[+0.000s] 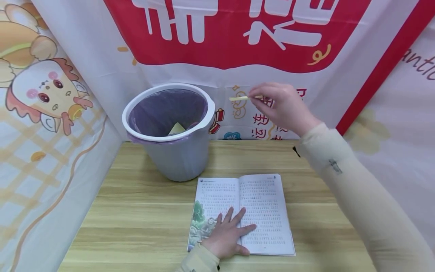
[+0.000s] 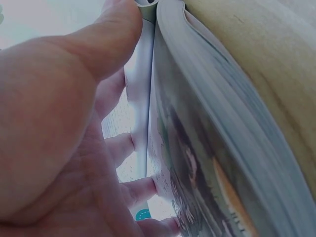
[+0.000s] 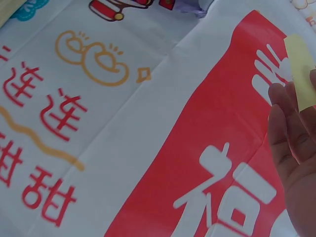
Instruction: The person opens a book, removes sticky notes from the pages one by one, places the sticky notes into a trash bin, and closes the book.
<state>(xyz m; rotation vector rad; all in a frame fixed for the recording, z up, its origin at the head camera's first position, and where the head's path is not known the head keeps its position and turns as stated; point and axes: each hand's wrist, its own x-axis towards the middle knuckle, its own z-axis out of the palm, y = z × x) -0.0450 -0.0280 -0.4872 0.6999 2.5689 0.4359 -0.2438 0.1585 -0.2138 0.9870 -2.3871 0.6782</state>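
My right hand, raised above the back of the table, pinches a thin pale yellow slip of paper between thumb and fingers. In the right wrist view that yellow slip juts up past the fingertips of the hand. Below, an open book lies on the table, with printed text on both pages and a green drawing on the left one. My left hand rests on its lower middle with fingers spread across the fold. The left wrist view has the palm close beside the book's page edges.
Behind the book stands a grey bin with a white rim and a purple liner. A pale yellow-green piece lies inside it. The wooden table meets a printed red and white cloth at the back.
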